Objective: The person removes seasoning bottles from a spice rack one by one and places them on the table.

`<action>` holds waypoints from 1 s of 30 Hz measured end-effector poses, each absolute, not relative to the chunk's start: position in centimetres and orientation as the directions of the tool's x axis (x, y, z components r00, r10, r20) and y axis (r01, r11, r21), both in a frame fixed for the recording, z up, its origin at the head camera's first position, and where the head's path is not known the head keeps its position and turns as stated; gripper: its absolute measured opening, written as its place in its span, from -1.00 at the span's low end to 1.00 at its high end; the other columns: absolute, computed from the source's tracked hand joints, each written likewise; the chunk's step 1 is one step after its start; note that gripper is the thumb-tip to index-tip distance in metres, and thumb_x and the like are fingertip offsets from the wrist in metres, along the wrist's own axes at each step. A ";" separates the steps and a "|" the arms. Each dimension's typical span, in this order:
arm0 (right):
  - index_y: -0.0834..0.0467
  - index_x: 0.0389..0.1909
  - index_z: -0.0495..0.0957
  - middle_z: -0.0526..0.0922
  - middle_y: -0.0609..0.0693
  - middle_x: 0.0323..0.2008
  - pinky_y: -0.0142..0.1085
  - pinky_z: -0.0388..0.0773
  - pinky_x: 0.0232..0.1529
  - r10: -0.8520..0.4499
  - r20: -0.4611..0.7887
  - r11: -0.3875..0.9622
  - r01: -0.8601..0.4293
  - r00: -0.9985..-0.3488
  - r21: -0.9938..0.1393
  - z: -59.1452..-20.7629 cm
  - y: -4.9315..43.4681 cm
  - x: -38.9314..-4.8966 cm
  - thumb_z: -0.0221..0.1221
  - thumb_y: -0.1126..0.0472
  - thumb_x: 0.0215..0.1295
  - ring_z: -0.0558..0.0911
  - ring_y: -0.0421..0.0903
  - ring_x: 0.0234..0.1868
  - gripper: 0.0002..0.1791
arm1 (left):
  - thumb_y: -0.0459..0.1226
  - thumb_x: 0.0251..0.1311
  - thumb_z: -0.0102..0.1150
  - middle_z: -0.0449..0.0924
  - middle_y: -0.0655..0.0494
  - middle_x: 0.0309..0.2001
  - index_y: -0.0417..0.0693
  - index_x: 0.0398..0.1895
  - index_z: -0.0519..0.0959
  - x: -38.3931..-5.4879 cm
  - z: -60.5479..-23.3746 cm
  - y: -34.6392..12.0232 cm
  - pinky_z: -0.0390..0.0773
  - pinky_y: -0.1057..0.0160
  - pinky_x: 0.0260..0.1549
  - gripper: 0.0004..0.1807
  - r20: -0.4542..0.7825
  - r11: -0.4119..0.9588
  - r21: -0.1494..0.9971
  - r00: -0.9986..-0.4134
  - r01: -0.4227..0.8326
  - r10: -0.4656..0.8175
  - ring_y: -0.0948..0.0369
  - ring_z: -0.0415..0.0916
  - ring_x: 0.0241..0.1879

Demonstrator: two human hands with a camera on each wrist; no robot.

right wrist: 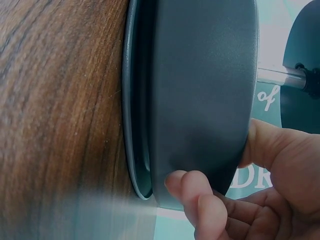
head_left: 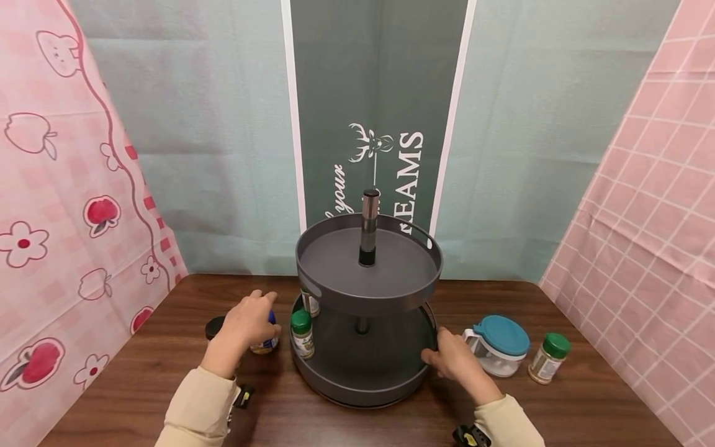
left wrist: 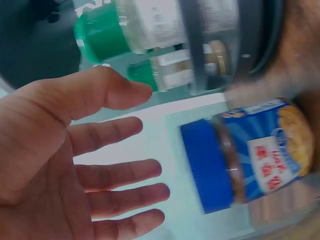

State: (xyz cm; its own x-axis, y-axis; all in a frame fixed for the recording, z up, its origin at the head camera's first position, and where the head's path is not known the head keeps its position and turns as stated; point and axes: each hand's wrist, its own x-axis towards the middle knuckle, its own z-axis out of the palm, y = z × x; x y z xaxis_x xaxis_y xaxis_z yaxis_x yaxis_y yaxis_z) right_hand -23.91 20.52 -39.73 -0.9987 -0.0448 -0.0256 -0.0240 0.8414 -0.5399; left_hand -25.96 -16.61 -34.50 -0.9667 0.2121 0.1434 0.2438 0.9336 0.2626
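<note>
A dark grey two-tier turntable (head_left: 368, 394) stands on the table, with a metal post through its middle. My right hand (head_left: 455, 357) pinches the right rim of its lower tray (right wrist: 205, 85), thumb over the edge and fingers against the outer wall. On the left, my left hand (head_left: 248, 320) is spread beside a blue-lidded jar (left wrist: 270, 150), apart from it in the left wrist view. A green-capped spice bottle (head_left: 302, 335) stands on the lower tray at its left, with another spice bottle (head_left: 310, 303) behind it. The upper tray (head_left: 329, 254) holds nothing.
A black-lidded container (head_left: 215, 326) is partly hidden behind my left hand. Right of the turntable stand a clear container with a teal lid (head_left: 505, 338) and a green-capped spice bottle (head_left: 548, 359). Cloth hangs behind the table (head_left: 268, 416) and on both sides.
</note>
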 end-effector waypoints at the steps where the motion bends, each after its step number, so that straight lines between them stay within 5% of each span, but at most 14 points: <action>1: 0.61 0.02 0.26 0.45 0.09 -0.61 -0.24 0.43 -0.55 -0.046 -0.024 0.841 -0.026 -0.999 -0.540 -39.8 20.5 -23.9 0.15 0.24 0.04 0.49 -0.12 -0.72 -0.38 | -0.26 -0.11 0.38 0.40 -0.26 -0.09 -0.27 0.13 0.43 -25.8 -34.2 -16.5 0.49 -0.08 -0.37 -0.34 0.139 0.930 0.268 -0.965 0.252 0.222 -0.11 0.47 -0.21; 21: 0.63 0.09 0.20 0.44 0.07 -0.66 -0.23 0.43 -0.52 -0.050 -0.029 0.839 -0.026 -0.998 -0.544 -39.7 20.6 -24.0 0.15 0.24 0.08 0.49 -0.12 -0.71 -0.33 | -0.36 -0.20 0.42 0.31 -0.27 0.14 -0.30 0.22 0.34 -26.1 -33.4 -15.3 0.41 0.02 -0.20 -0.21 0.028 0.845 0.420 -0.935 0.331 0.353 -0.13 0.29 0.11; 30: 0.64 0.10 0.19 0.45 0.06 -0.67 -0.25 0.41 -0.56 -0.048 -0.034 0.838 -0.022 -0.998 -0.545 -39.8 20.5 -24.0 0.15 0.24 0.08 0.48 -0.12 -0.71 -0.32 | -0.29 -0.25 0.44 0.46 -0.02 -0.23 -0.18 -0.08 0.54 -27.1 -34.5 -13.9 0.44 0.25 -0.42 -0.47 0.193 0.772 0.402 -0.869 0.493 0.455 0.16 0.40 -0.34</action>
State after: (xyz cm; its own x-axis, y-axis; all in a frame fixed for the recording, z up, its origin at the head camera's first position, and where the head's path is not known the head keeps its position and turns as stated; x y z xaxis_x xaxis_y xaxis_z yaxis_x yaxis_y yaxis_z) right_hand -23.99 20.52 -39.78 -0.9983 -0.0477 -0.0338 -0.0216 0.8381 -0.5451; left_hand -27.12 -13.95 -34.46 -0.8693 0.4549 0.1932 0.4930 0.7716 0.4020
